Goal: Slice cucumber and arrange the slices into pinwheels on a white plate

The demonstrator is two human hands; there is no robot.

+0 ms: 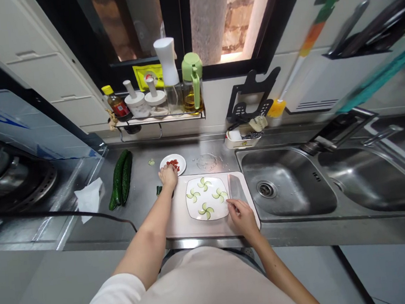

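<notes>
My left hand (169, 176) reaches over a small round white plate (182, 159) of chopped red pieces (175, 163). Its fingertips are drawn together at the pieces; what is between them is hidden. A white square plate (207, 197) lies on the pale cutting board (181, 225), bearing several pinwheels of thin green cucumber slices (206, 211). At that plate's right rim is my right hand (242, 216), fingers curled, thumb and fingertips on the edge. Just beyond it a wide-bladed knife (236, 188) lies on the board. A dark green cucumber piece (159, 189) sits beside my left wrist.
Two whole cucumbers (120, 179) and a white cloth or paper (90, 199) lie to the left. A double sink (287, 182) is at the right. Behind, a rack (163, 119) carries bottles and jars. A dark cable (86, 213) crosses the left counter.
</notes>
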